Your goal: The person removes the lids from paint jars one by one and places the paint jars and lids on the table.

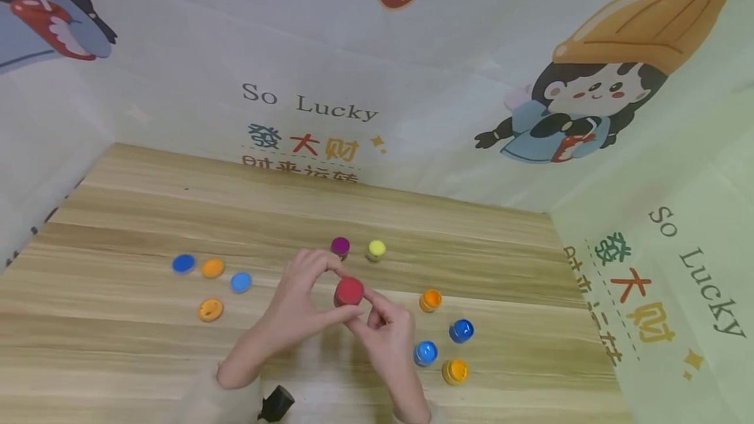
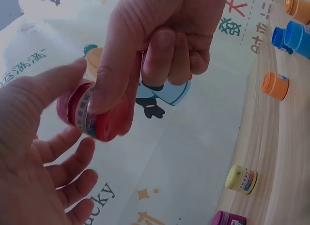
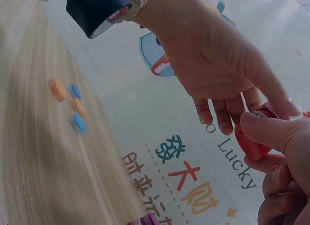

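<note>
A small red paint jar [image 2: 111, 121] is raised over the table between both hands, its red lid [image 1: 351, 289] uppermost in the head view. My right hand [image 1: 387, 339] pinches the jar's body between thumb and bent forefinger, the other fingers curled in. My left hand [image 1: 294, 306] spans the lid with thumb and forefinger, while its remaining fingers hang loosely apart in the left wrist view. Just beyond the hands stand a purple-lidded jar [image 1: 340, 247] and a yellow-lidded jar [image 1: 376, 250].
Uncapped jars, orange [image 1: 430, 300], dark blue [image 1: 461, 330], light blue [image 1: 425, 353] and yellow-orange [image 1: 456, 371], stand to the right. Loose lids, including a blue lid [image 1: 184, 263] and an orange lid [image 1: 211, 309], lie at left. A printed cloth [image 1: 436, 116] surrounds the wooden table [image 1: 147, 371].
</note>
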### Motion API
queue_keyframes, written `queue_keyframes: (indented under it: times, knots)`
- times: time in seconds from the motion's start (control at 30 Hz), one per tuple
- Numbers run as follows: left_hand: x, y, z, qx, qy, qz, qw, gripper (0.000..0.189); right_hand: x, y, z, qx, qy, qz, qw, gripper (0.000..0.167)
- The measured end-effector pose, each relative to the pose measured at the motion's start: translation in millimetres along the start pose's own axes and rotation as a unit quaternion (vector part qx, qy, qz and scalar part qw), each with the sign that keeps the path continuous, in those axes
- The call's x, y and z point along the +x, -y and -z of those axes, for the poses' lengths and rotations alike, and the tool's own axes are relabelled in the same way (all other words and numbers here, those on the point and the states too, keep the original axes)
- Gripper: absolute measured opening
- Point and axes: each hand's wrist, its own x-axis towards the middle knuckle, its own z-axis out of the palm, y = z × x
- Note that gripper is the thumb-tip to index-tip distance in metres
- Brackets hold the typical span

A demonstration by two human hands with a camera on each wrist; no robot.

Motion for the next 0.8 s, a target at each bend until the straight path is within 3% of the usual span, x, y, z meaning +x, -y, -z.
queue_keyframes:
  times: [0.2,0.47,0.67,0.8]
  knots:
    - [1.6,4.8,4.7,-0.024,0.038,-0.011,0.9989,0.038,1.9,-1.3,0.3,0.008,0.007,-0.019,0.9998,0.029]
    - [4.4,4.0,0.8,0.002,0.012,0.017,0.9998,0.042,2.3,-3.5,-1.9,0.003,0.001,-0.012,0.9999,0.027]
    - [3.3,5.3,4.4,-0.012,0.036,-0.006,0.9993,0.041,2.8,-5.0,-2.0,0.0,0.001,-0.014,0.9999,0.027]
    - [4.0,4.3,2.7,0.006,0.013,-0.002,0.9999,0.037,2.9,-4.1,-2.9,-0.001,0.002,-0.017,0.9999,0.027]
